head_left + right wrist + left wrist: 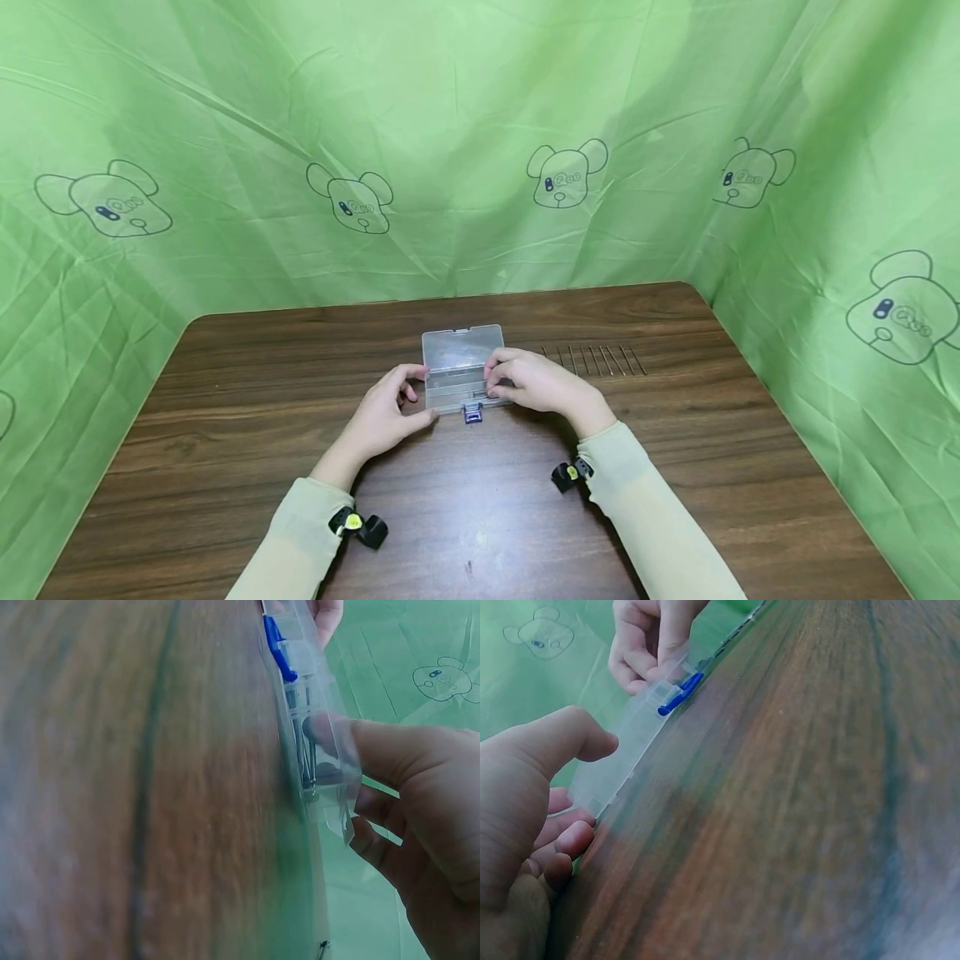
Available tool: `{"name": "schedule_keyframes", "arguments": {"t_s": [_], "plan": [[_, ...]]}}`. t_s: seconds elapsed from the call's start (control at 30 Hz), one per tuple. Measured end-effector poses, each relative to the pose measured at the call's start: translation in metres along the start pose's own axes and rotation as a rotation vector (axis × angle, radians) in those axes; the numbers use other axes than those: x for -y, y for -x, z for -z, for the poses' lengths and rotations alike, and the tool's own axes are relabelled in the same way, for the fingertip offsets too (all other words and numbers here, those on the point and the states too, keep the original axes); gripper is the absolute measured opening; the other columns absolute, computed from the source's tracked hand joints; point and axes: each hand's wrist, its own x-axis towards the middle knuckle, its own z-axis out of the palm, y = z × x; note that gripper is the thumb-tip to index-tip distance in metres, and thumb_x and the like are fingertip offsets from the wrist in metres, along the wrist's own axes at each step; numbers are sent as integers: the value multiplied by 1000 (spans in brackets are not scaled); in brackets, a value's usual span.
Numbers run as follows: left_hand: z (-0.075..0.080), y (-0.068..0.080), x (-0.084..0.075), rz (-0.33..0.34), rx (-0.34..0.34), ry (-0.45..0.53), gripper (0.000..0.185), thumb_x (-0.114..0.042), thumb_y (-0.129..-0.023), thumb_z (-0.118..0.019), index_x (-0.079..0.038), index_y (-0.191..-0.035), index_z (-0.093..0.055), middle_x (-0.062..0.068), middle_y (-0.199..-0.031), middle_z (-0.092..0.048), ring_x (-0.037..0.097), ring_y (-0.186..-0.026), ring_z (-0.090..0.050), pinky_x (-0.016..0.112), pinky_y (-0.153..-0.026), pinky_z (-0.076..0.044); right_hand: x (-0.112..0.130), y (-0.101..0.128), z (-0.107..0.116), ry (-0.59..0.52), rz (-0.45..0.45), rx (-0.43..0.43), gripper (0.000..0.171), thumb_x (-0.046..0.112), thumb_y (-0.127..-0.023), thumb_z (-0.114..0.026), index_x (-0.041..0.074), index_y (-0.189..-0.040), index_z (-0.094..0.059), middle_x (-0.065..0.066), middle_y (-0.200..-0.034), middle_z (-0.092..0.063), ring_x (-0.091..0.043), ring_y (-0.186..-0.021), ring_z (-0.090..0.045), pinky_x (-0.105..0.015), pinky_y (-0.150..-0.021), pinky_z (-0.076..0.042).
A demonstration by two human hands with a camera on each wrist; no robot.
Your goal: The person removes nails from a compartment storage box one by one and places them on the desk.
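Observation:
A small clear plastic box (459,385) lies mid-table with its lid (462,345) tilted open toward the back and a blue latch (472,412) on its front wall. My left hand (384,410) holds the box's left end, thumb at the front corner and fingers curled behind. My right hand (537,383) grips the right end. In the right wrist view its thumb (375,750) presses the clear front wall (315,712), behind which thin dark pins (307,754) show. The left wrist view shows the box (626,754), the latch (681,694), my left thumb (570,739) and the right hand (646,641).
A row of several thin metal pins (594,360) lies on the brown wooden table (675,467) just right of my right hand. Green printed cloth (480,150) walls the table at the back and both sides. Small black cameras sit on both wrists (358,527) (570,475).

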Motion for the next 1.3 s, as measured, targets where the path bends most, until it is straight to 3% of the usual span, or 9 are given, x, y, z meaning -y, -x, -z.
{"name": "schedule_keyframes", "arguments": {"t_s": [0.17,0.33,0.47,0.6,0.9,1.03,1.17,1.3], "plan": [[0,0,-1,-5,-5,-6,66,-24,-84,-95,-13,-142,-63,0,-121,-68,15,-91,-59,32,-79,-49,-3,2,4,-109,-25,-16,9,19,-107,-73,13,-105,-79,0,-123,-68,-16,-116,-67,-37,-108,-53],[1,1,-2,-15,-10,-10,65,-25,-84,-95,-12,-140,-64,2,-117,-67,16,-90,-59,32,-79,-49,-4,2,7,-158,-2,-100,8,17,-109,-70,12,-109,-75,-1,-121,-70,-20,-119,-65,-40,-110,-51],[2,1,-2,-14,-11,-10,65,-24,-84,-95,-11,-140,-63,1,-116,-67,16,-90,-59,32,-79,-49,-3,1,9,-204,-16,-162,8,18,-111,-67,12,-113,-72,1,-114,-68,-18,-110,-63,-40,-102,-52],[2,0,-1,-20,-14,-11,65,-24,-84,-95,-11,-140,-64,1,-116,-67,16,-90,-59,32,-78,-49,-2,2,11,-261,-63,-194,9,16,-112,-64,9,-117,-69,1,-107,-66,-15,-98,-60,-36,-90,-54],[0,-2,0,-20,-8,-1,65,-24,-85,-94,-13,-141,-63,0,-121,-67,15,-92,-59,32,-80,-49,-2,6,14,-296,-171,-238,12,10,-113,-58,2,-121,-63,-6,-109,-67,-18,-98,-61,-41,-91,-53],[-3,-1,1,-15,3,9,65,-26,-86,-95,-13,-141,-63,-1,-122,-67,15,-91,-58,32,-79,-49,2,14,20,-364,-214,-298,24,10,-113,-59,-1,-133,-64,-11,-106,-71,-18,-93,-64,-37,-85,-55],[-4,0,3,-9,11,10,66,-26,-86,-95,-14,-142,-63,-1,-123,-67,14,-91,-58,31,-79,-49,7,25,30,-410,-268,-367,34,10,-111,-63,1,-144,-65,-15,-104,-72,-17,-85,-65,-32,-76,-55],[-1,0,2,-6,-5,4,66,-25,-85,-95,-15,-141,-64,-1,-121,-67,14,-90,-58,32,-79,-49,8,36,39,-373,-322,-422,30,10,-109,-65,5,-138,-71,-13,-100,-74,-16,-81,-66,-31,-74,-55]]}}
